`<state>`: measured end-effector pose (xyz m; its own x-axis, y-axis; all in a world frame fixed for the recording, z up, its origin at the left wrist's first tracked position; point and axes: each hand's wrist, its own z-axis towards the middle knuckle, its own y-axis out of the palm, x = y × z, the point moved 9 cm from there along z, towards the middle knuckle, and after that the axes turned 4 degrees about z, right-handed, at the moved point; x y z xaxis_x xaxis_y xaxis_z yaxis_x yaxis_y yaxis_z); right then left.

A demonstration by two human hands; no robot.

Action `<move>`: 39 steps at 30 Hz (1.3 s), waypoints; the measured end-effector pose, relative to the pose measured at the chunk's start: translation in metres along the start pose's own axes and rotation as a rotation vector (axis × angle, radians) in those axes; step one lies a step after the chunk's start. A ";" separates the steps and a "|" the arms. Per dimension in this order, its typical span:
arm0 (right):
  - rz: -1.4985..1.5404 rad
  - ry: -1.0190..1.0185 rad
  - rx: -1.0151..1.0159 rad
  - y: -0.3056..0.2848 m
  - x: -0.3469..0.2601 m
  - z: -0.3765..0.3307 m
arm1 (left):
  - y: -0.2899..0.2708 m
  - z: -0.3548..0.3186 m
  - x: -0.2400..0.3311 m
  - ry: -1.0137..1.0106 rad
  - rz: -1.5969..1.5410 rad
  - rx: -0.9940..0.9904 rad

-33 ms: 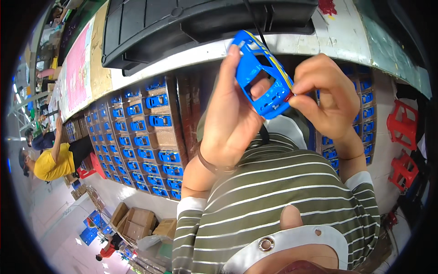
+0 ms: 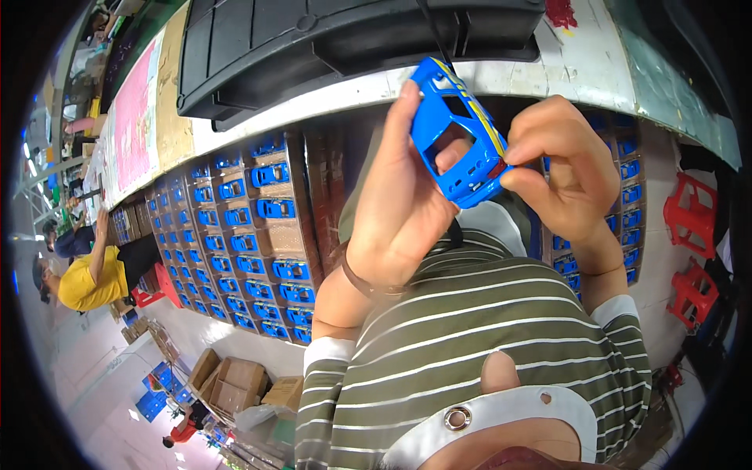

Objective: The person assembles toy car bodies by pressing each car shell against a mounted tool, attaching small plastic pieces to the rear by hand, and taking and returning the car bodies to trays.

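Note:
My left hand (image 2: 403,196) is closed round a blue plastic toy car body (image 2: 446,133), held tilted above my lap near the table edge. The shell has open windows and a yellow stripe along one side, and a left fingertip shows through one opening. At the shell's lower right corner sits a small red part (image 2: 499,167), like a tail light. My right hand (image 2: 560,164) is closed in a pinch against that corner, thumb and index finger touching the shell there. Whatever lies between those fingertips is hidden.
A black plastic crate (image 2: 313,55) stands on the white worktable (image 2: 352,92). Below, partitioned cardboard trays (image 2: 274,235) hold several blue car bodies. Red stools (image 2: 689,211) are at right. A person in yellow (image 2: 94,278) works at left; cardboard boxes (image 2: 239,381) lie lower left.
The car body and my left hand have shifted slightly right and down. More of the red part shows at the shell's corner, and my right hand's pinch has moved slightly right.

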<state>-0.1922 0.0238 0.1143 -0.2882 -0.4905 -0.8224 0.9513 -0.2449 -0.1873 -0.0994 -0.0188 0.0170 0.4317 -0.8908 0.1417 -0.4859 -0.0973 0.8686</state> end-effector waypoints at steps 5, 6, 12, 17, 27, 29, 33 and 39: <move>0.058 -0.004 0.019 -0.001 -0.002 -0.006 | -0.001 -0.006 -0.003 -0.082 -0.027 0.030; 0.030 -0.030 0.009 -0.001 -0.002 -0.008 | 0.003 -0.008 -0.003 -0.100 -0.029 -0.019; -0.294 -0.150 -0.109 0.015 0.021 -0.005 | 0.008 -0.025 -0.014 -0.223 -0.004 0.001; -0.187 -0.182 -0.202 0.043 0.039 -0.007 | -0.001 -0.034 -0.021 -0.277 -0.015 0.109; -0.289 -0.161 -0.172 0.042 0.047 -0.011 | 0.000 -0.035 -0.021 -0.377 0.339 -0.074; -0.309 -0.169 -0.153 0.038 0.046 -0.011 | -0.014 -0.030 -0.015 -0.336 0.477 -0.167; -0.388 -0.043 -0.058 0.021 0.049 -0.008 | 0.014 -0.055 0.068 0.870 1.339 -0.165; -0.380 0.011 -0.045 0.008 0.042 -0.010 | 0.085 -0.076 0.047 1.492 1.847 -0.582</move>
<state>-0.1958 0.0097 0.0734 -0.6202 -0.3626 -0.6956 0.7808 -0.3706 -0.5030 -0.0621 -0.0352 0.1334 0.1403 0.8865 0.4410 -0.7704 0.3775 -0.5138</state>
